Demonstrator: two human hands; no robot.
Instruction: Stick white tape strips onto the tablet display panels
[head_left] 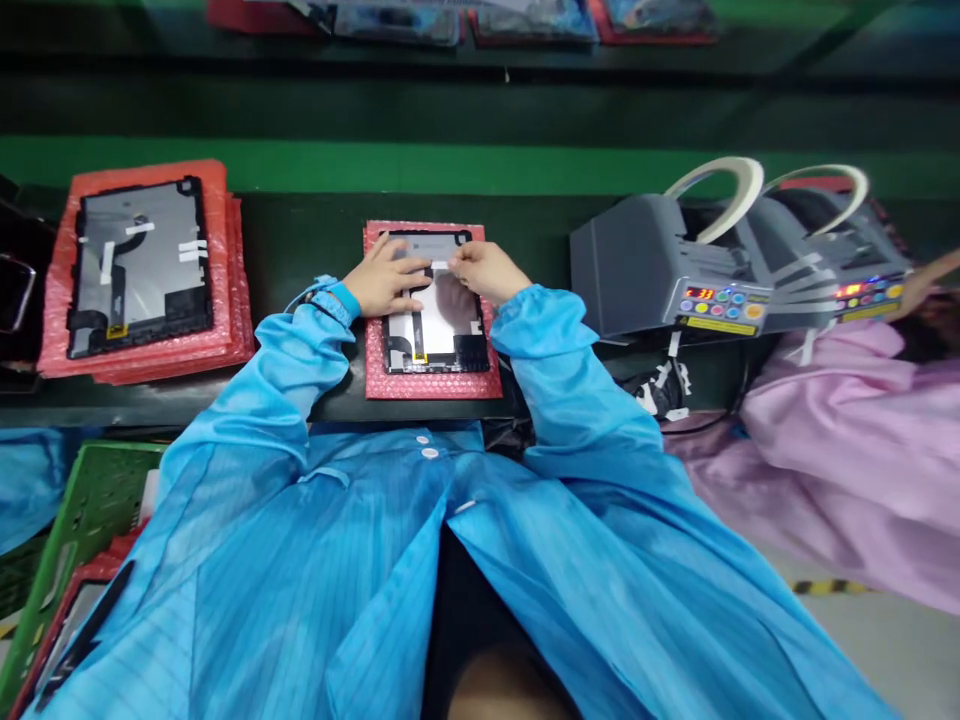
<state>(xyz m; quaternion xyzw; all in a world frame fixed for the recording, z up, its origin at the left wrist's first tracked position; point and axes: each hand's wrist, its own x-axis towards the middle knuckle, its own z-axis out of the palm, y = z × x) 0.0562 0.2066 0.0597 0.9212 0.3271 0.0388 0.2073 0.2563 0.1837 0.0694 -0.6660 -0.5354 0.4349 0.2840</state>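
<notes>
A black-framed tablet screen panel (451,325) lies back side up on a red bubble-wrap sleeve (435,387) in front of me. My left hand (384,281) rests on the panel's left upper part with its fingers spread. Near the top of the panel, my right hand (489,273) pinches the end of a short white tape strip (440,266). The strip lies across the panel between my two hands. A dark flex cable with a yellow end (419,356) runs down the panel's lower left.
To the left, a similar panel (142,265) with white tape pieces lies on stacked red sleeves (238,290). Two grey tape dispensers (626,265) stand at right, beside a co-worker's pink sleeve (840,400). A green crate (112,460) sits low left. Wrapped items (532,20) line a shelf above.
</notes>
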